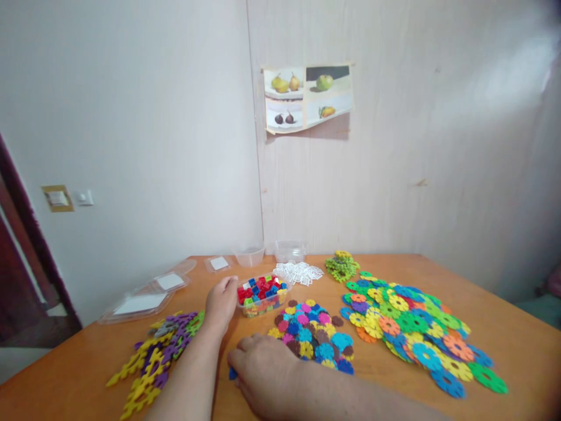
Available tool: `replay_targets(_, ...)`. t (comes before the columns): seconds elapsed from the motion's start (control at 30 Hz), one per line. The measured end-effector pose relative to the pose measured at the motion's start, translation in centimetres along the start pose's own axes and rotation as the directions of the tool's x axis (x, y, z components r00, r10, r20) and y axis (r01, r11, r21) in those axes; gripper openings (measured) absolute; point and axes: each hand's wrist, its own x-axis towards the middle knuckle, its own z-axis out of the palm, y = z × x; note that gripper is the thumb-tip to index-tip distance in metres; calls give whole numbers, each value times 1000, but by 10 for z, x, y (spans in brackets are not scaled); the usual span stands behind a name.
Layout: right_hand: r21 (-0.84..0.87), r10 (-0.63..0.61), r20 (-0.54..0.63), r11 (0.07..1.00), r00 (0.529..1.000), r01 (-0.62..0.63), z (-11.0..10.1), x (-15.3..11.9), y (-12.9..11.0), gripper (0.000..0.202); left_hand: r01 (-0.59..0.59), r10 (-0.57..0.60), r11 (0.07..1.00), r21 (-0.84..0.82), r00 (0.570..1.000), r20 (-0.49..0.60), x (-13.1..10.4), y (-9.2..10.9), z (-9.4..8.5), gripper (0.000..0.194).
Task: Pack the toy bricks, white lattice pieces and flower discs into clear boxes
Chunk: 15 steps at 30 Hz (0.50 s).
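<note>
My left hand [221, 304] rests on the wooden table [504, 327] with its fingers curled against the left side of a small clear tub [262, 294] full of red, blue and green cubes. My right hand [263, 368] lies low near the front edge, fingers closed on a small blue disc piece [232, 373] that peeks out at its left. Just beyond it sits a pile of small flower-shaped discs [313, 336] in mixed colours.
A large spread of bigger flower discs [416, 324] covers the right side. Yellow and purple flat pieces [153, 356] lie at the left. White pieces [300, 272], a green stack [340, 266], empty clear tubs [289, 251] and lids [144, 298] sit by the wall.
</note>
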Motion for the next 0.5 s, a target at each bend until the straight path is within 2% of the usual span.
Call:
replay_targets(0.17, 89, 45, 10, 995, 999, -46, -13, -6, -3, 23, 2, -2, 1000, -3, 1000, -2, 2, -4, 1, 39)
replay_targets(0.23, 252, 165, -39, 956, 986, -150, -17, -15, 1, 22, 0, 0, 1000, -6, 1000, -1, 3, -4, 0, 39)
replay_targets(0.27, 373, 254, -61, 903, 965, -214, -20, -21, 5, 21, -2, 2, 1000, -15, 1000, -1, 3, -3, 0, 38)
replay_targets(0.33, 662, 455, -87, 691, 886, -290, -29, -37, 20, 21, 1, -2, 1000, -30, 1000, -7, 3, -1, -1, 38)
replay_targets(0.37, 794, 556, -51, 526, 830, -304, -36, -46, 32, 24, 5, -6, 999, -32, 1000, -13, 2, 0, -1, 38)
replay_targets(0.4, 891, 659, -15, 350, 752, -289, -45, -56, 44, 30, 13, -14, 999, -30, 1000, -17, 2, 1, -1, 38)
replay_targets(0.43, 945, 744, -10, 226, 668, -238, -56, -66, 59, 36, 23, -23, 999, -29, 1000, -20, 1, 2, -1, 38)
replay_targets(0.47, 965, 790, -15, 171, 612, -197, -69, -76, 73, 40, 29, -30, 999, -30, 999, -22, 0, 4, -1, 39)
replay_targets(0.5, 966, 796, -43, 188, 604, -178, -82, -86, 88, 44, 33, -34, 999, -34, 999, -23, 0, 4, -1, 39)
